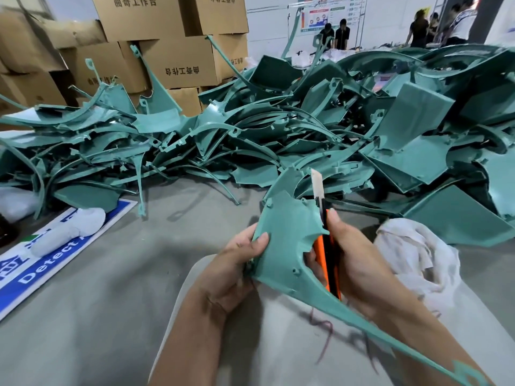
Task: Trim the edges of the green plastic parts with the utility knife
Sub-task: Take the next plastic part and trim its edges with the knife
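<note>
The left hand (239, 263) pinches the green part (287, 246) near its left edge, steadying it in front of the heap (250, 129). The right hand (359, 263) grips the knife (324, 240), blade up along the right edge, likely for trimming.

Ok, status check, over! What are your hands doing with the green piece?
Left hand grips green part. Right hand grips utility knife, blade out along the part's right edge. Nothing in the way; pile of green parts behind.
</note>
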`<state>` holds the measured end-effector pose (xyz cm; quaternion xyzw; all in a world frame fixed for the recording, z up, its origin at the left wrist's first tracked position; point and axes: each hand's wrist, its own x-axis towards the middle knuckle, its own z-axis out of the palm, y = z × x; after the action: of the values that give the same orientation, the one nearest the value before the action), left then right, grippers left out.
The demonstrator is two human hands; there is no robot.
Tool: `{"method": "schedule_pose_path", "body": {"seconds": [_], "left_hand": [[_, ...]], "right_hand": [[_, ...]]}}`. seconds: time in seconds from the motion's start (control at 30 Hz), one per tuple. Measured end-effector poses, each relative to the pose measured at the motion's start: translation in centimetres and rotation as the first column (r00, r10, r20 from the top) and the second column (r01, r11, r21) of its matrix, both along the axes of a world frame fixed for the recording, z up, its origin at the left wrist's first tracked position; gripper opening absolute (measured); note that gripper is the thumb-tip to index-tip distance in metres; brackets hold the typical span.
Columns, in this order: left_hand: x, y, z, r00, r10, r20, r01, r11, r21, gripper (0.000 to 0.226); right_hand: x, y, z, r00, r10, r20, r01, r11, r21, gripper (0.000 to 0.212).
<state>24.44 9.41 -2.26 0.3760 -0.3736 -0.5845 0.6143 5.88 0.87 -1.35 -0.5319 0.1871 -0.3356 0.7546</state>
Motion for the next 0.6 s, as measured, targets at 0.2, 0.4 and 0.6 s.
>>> {"method": "schedule_pose_path", "body": {"seconds": [0.2,0.4,0.6], "left_hand": [[0.3,-0.6,-0.4,0.954,0.273,-0.127,-0.272,0.962,0.031,0.019],[-0.1,-0.8,-0.2,0.923,0.346,-0.168,-0.347,0.938,0.023,0.033],[-1.4,-0.9,0.0,0.934,0.317,-0.163,-0.311,0.948,0.066,0.031]], "right_hand": [[0.1,0.4,-0.5,0.893,-0.449,-0.006,0.317,0.641,-0.699,0.043],[0.8,1.4,-0.8,0.932,-0.363,0.016,0.207,0.495,-0.844,0.032],[1.1,1.3,-0.7,0.887,-0.458,0.061,0.270,0.408,-0.872,0.033]]}}
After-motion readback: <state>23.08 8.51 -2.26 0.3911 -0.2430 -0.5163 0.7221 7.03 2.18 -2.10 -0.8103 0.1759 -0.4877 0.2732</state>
